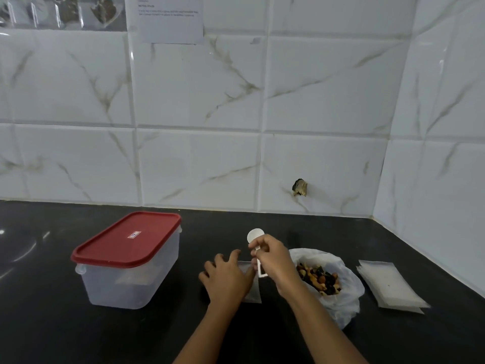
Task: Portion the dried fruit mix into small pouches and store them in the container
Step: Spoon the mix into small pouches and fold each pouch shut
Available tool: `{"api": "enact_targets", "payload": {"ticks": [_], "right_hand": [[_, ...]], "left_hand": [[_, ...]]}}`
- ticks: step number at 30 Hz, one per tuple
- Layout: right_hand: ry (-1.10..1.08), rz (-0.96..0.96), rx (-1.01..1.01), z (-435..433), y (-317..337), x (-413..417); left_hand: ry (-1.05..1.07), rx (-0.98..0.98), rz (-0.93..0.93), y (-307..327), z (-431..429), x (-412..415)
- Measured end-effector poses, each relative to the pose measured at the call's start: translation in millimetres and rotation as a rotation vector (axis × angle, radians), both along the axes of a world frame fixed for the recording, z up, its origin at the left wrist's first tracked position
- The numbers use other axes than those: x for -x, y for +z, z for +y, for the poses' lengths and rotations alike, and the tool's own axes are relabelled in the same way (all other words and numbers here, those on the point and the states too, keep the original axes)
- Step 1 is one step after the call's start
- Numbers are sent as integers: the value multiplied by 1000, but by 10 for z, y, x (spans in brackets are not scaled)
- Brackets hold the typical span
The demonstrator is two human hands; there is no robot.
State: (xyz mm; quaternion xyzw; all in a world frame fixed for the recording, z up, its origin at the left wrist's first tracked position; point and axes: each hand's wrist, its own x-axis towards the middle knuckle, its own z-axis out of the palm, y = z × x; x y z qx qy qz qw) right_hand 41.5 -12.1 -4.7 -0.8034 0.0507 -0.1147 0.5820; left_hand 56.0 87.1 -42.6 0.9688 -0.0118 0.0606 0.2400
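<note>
On the black counter [52, 324], counted: one clear container [123, 282] under a red lid [126, 240], one white plastic bag [346, 306] of dried fruit mix [319, 279], one white spoon [254, 236], one flat clear pouch [254, 295], and one stack of spare pouches [391, 286] at far right, layers too thin to count. Flat on the pouch with fingers spread, left hand [227, 281], between container and bag; just above it, right hand [273, 258] pinching the spoon handle, bowl toward the wall. Mix brown, yellow and dark, heaped in the bag's open mouth beside the right wrist.
</note>
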Motion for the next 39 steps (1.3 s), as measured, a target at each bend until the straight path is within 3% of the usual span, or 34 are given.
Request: {"api": "enact_targets", "payload": {"ticks": [6,9,13,17,20,29,39], "right_hand": [[-27,-27,2,-153,-22,12],[-64,-81,86,-187,-34,31],[-107,-135,190,-232,5,85],[-128,-115,281,-249,20,121],[-99,-56,227,-263,-4,122],[-57,-19,274,-309,-12,97],[-91,-74,386,-300,-13,110]], "left_hand": [[57,-143,-109,-96,-171,-17],[-16,2,-201,-109,-112,-60],[-270,267,-290,-78,-8,-44],[-434,277,-383,-57,65,2],[-505,255,-416,-41,76,12],[-609,242,-450,-32,53,-30],[-542,232,-478,-48,34,-10]]}}
